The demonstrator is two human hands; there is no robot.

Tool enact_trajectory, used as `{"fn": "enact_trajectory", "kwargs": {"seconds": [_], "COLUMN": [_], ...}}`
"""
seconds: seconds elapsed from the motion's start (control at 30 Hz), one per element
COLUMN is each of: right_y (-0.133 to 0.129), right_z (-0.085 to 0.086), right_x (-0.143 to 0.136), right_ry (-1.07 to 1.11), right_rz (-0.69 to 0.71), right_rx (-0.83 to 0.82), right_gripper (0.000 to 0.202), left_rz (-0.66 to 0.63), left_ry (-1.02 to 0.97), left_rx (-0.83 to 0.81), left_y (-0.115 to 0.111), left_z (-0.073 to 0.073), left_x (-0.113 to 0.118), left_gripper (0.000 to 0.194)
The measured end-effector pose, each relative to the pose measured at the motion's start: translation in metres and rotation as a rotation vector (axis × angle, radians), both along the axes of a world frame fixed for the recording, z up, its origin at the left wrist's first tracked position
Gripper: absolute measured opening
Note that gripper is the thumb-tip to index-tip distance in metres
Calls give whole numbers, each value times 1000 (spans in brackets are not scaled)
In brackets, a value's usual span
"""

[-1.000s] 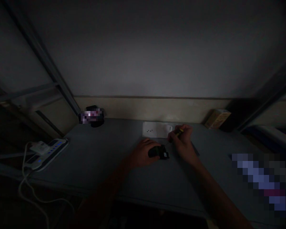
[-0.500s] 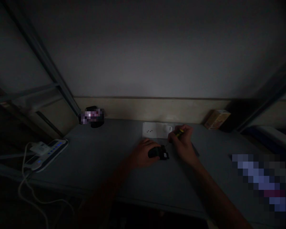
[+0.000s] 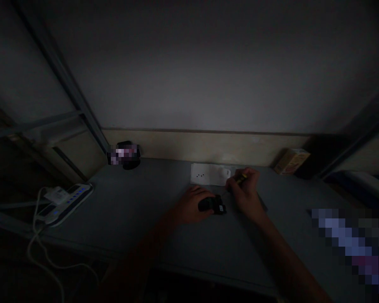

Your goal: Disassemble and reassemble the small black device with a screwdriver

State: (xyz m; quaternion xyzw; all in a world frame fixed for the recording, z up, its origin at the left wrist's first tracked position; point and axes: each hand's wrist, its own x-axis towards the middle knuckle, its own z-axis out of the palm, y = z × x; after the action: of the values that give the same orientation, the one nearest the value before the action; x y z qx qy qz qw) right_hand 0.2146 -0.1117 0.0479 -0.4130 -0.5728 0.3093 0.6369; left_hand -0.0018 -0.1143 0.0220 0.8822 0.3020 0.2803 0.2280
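Note:
My left hand is closed around a small black device with a pale label on its right part; its exact kind is too dark to tell. In my right hand is a screwdriver with a yellow and black handle, gripped in the fingers. Its thin shaft slants down and left toward the device; whether the tip touches is hard to see. Just behind both hands lies a white sheet with several small dark screws on its left part.
A white power strip with a plug and cables sits at the left edge of the grey table. A small box stands against the wall at the back right. A dark object with a blurred-out front is at the back left.
The whole view has shifted slightly, so everything appears a little further right and lower. Both hands keep their holds, with the screwdriver still angled at the device.

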Motion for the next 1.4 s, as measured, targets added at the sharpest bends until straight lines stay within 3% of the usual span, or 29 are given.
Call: {"fn": "enact_trajectory", "kwargs": {"seconds": [0.43,1.4], "right_y": [1,-1], "right_z": [-1,-1], "right_x": [0,-6], "right_ry": [-51,15], "right_rz": [-70,-47], "right_rx": [3,24], "right_gripper": [39,38], "left_rz": [-13,-14], "left_ry": [-7,-21], "left_rx": [17,-9], "left_y": [2,1], "left_z": [-4,-2], "left_x": [-1,1], "left_gripper": [45,44]}}
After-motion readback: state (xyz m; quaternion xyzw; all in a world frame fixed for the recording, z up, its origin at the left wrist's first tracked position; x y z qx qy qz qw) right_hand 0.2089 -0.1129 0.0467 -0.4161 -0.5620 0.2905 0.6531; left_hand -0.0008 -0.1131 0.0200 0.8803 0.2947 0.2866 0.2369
